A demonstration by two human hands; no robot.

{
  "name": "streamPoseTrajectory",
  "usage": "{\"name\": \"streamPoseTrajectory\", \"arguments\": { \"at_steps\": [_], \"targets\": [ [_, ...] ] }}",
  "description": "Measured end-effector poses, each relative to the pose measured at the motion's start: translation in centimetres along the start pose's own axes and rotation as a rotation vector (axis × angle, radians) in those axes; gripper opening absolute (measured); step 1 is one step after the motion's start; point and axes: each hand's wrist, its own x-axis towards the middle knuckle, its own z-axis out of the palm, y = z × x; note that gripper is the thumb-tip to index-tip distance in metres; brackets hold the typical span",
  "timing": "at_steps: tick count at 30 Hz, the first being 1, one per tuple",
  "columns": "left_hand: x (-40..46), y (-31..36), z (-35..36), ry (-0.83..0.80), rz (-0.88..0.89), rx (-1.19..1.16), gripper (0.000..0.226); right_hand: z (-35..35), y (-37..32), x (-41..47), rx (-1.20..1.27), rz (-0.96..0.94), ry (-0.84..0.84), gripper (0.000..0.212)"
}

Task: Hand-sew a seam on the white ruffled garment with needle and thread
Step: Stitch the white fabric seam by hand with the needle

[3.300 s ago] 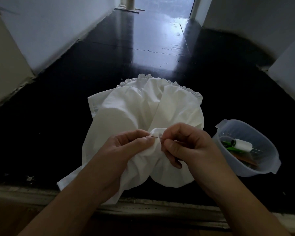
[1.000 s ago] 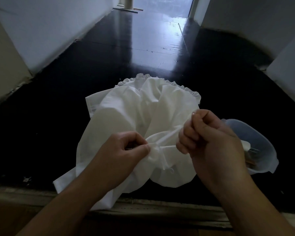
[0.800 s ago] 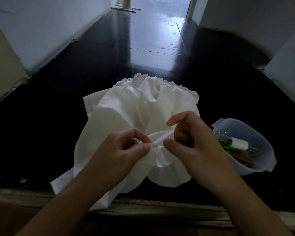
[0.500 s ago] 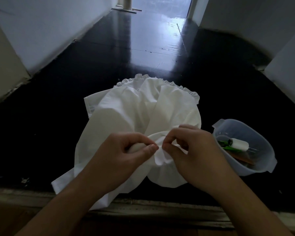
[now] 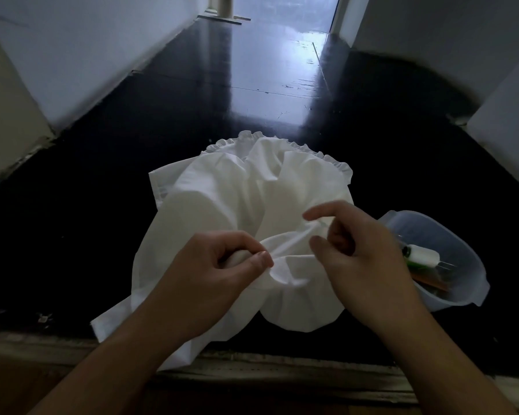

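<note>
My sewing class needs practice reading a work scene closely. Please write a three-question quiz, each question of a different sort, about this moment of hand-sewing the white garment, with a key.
1. True or false: the left hand pinches a fold of the white ruffled garment.
2. Multiple choice: where does the clear plastic bowl sit? A) on the garment B) on the dark floor, to the right of the garment C) in the person's lap
3. Fill in: inside the bowl lies a spool of ______ thread.

Key
1. True; thumb and forefinger pinch the cloth.
2. B.
3. White. The needle itself is too small to make out by the right hand.
</note>
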Motion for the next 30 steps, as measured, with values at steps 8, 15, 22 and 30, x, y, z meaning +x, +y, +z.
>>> {"name": "streamPoseTrajectory", "arguments": {
  "at_steps": [8,15,22,30],
  "targets": [
    [-0.2,-0.1,0.0,-0.032,0.034,0.02,0.01,1.4,-0.4,-0.5,0.053,-0.085,-0.266,0.014],
    [0.0,-0.4,-0.1,-0.001,0.021,0.048,0.011,1.2,0.3,-0.1,-0.045,-0.037,-0.069,0.028],
    [0.0,-0.3,-0.1,0.013,-0.004,0.041,0.011,1.4,0.9,0.1,-0.142,0.118,0.014,0.018],
    [-0.1,-0.4,0.0,-0.026,0.039,0.016,0.01,1.5,-0.8,-0.6,0.06,-0.054,-0.322,0.006]
  ]
}}
